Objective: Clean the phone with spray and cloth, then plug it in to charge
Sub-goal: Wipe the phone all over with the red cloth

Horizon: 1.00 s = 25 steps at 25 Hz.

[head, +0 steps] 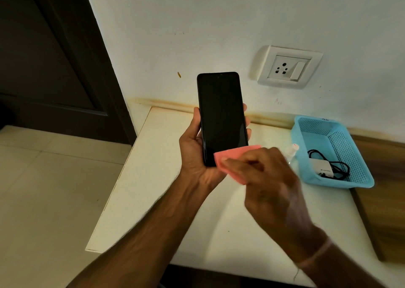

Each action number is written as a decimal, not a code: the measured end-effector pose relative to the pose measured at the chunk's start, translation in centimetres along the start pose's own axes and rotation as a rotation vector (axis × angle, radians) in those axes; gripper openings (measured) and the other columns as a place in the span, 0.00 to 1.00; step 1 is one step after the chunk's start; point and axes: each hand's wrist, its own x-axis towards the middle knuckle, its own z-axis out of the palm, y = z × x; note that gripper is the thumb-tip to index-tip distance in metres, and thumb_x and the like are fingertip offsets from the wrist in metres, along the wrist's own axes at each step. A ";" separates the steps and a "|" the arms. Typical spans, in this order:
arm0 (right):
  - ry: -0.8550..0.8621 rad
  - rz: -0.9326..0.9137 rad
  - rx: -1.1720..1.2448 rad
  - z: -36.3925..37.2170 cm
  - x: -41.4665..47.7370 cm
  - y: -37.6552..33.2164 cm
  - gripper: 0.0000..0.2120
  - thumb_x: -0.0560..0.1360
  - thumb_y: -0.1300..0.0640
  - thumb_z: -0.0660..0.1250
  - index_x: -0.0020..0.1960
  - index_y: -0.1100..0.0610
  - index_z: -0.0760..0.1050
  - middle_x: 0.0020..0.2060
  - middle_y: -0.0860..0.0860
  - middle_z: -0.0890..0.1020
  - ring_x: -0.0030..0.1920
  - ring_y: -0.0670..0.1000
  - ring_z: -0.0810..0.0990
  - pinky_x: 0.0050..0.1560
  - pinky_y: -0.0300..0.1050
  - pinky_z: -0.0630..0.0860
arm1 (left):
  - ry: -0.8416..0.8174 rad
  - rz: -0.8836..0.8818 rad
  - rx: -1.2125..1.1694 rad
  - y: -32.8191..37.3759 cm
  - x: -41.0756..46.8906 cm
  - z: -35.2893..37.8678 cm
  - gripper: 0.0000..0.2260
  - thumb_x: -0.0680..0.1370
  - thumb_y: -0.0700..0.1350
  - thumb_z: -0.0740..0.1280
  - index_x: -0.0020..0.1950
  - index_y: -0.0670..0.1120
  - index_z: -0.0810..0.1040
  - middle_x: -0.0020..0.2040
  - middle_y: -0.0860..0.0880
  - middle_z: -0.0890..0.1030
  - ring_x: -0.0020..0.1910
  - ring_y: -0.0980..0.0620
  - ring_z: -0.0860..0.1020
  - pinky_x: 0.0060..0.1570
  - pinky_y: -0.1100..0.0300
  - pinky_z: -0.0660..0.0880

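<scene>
My left hand (pixel 192 154) holds a black phone (pixel 221 116) upright above the table, its dark screen facing me. A folded pink cloth (pixel 232 156) is pinched in my right hand (pixel 269 178) and lies against the phone's lower right corner. A small clear spray bottle (pixel 292 150) stands on the table behind my right hand, mostly hidden. A white charger with a black cable (pixel 324 167) rests inside the blue basket (pixel 311 125). A white wall socket (pixel 287 67) with a switch is on the wall above.
The white table (pixel 153 189) sits against the wall, its left edge dropping to a tiled floor (pixel 43 178). A dark door (pixel 50 57) is at the far left. A wooden surface (pixel 385 178) borders the table on the right.
</scene>
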 end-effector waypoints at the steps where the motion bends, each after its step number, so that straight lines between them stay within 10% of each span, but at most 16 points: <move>1: 0.026 0.046 -0.021 -0.5 0.3 0.7 0.16 0.74 0.65 0.61 0.55 0.60 0.83 0.44 0.58 0.81 0.43 0.58 0.79 0.40 0.50 0.81 | 0.006 0.009 -0.015 -0.1 0.0 0.1 0.33 0.82 0.62 0.59 0.79 0.42 0.63 0.72 0.42 0.68 0.61 0.43 0.74 0.67 0.50 0.67; 6: 0.007 0.254 0.114 1.3 1.7 -2.5 0.14 0.71 0.62 0.74 0.55 0.63 0.82 0.46 0.57 0.82 0.43 0.55 0.81 0.43 0.49 0.83 | -0.004 -0.028 0.025 -0.3 -0.1 -0.1 0.35 0.82 0.64 0.57 0.80 0.40 0.60 0.69 0.42 0.71 0.60 0.45 0.73 0.65 0.53 0.67; 19: 0.086 0.249 0.068 0.9 1.7 -1.1 0.14 0.74 0.59 0.71 0.58 0.63 0.81 0.46 0.57 0.81 0.44 0.54 0.80 0.44 0.44 0.81 | -0.026 -0.027 0.077 -0.2 0.1 -0.2 0.35 0.81 0.63 0.58 0.80 0.41 0.59 0.68 0.41 0.72 0.60 0.44 0.74 0.64 0.51 0.68; 25: -0.084 0.019 0.102 0.6 -0.8 -2.1 0.15 0.71 0.65 0.72 0.57 0.61 0.82 0.46 0.58 0.83 0.44 0.56 0.82 0.46 0.47 0.83 | -0.042 -0.066 0.123 -0.2 0.0 -0.4 0.34 0.82 0.64 0.56 0.78 0.39 0.63 0.66 0.42 0.72 0.59 0.45 0.73 0.64 0.52 0.68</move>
